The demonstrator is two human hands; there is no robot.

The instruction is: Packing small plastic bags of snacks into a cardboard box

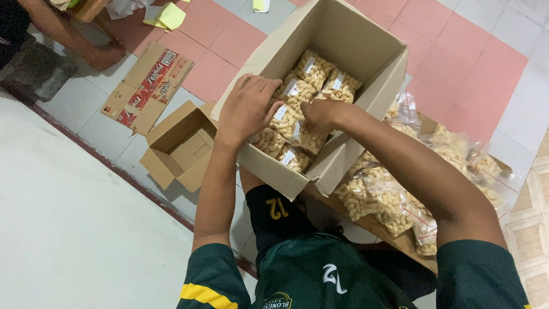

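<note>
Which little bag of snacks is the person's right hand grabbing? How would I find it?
Find the big open cardboard box on the person's lap. Inside lie small clear bags of pale curly snacks. The right hand pinches the bag in the middle of the near row; the left hand rests beside it.

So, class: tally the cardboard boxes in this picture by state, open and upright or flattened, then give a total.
Open cardboard boxes: 2, the large box with snack packets that both hands reach into, and the small empty box
Flattened printed box: 1
Total: 3
</note>
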